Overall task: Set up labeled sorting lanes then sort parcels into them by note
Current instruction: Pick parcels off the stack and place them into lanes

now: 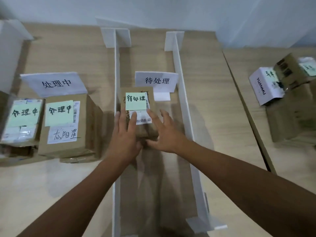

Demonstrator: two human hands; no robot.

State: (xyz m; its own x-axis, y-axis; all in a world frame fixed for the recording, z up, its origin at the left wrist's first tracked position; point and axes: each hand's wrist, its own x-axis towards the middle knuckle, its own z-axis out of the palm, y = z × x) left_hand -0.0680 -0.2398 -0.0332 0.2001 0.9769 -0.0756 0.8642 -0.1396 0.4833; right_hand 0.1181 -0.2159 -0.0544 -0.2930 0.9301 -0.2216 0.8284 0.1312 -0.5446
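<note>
Sorting step; lanes look set up. Parcel (pixel 145 130) with green 待处理 note (pixel 136 101) sits on the counter (pixel 213 103) in the middle lane, between the white dividers (pixel 181 79), matching lane sign (pixel 156 81) at its 12 o'clock. Neither of the hands grips: left hand (pixel 124 134) has straight fingers on the top, right hand (pixel 164 132) is spread at the 3 o'clock side. Likely seating it. Next: release, go to the unsorted pile (pixel 287 117) at 3 o'clock, read the note first.

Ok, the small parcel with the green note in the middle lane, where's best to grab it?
Probably its near end, from above on your side: the small parcel lies flat, lengthwise in the lane, and the left divider crowds its left face, leaving fingers more room at the near corners.
</note>
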